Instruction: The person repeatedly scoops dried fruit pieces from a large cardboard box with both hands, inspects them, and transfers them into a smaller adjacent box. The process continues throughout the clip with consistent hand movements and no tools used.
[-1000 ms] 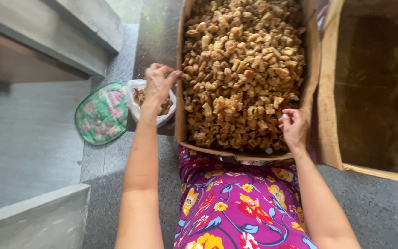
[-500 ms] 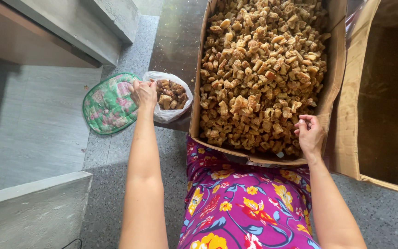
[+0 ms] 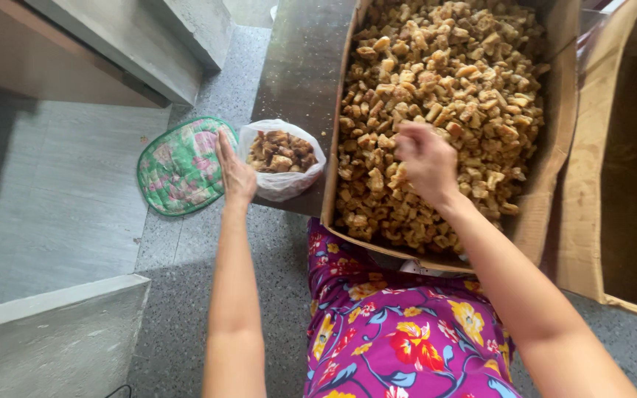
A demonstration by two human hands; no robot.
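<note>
The person's left hand lies flat and open, fingers straight and together, holding nothing. It rests against the outer left side of a small clear plastic bag that is part filled with brown fried chunks. Its outer edge lies over the rim of a round green quilted cloth mat with pink flowers, which lies on the grey floor just left of the bag. The bag sits on a dark speckled stone slab, just beside the left wall of a large brown cardboard box.

The box is heaped with golden-brown crisp pieces. The person's right hand is pressed down into this heap near its middle, knuckles up and fingers curled under into the pieces; whether the fingers have closed on any cannot be told.

A second, open cardboard box stands touching the right side of the first. At the bottom, the person's purple floral garment shows between the two forearms.
</note>
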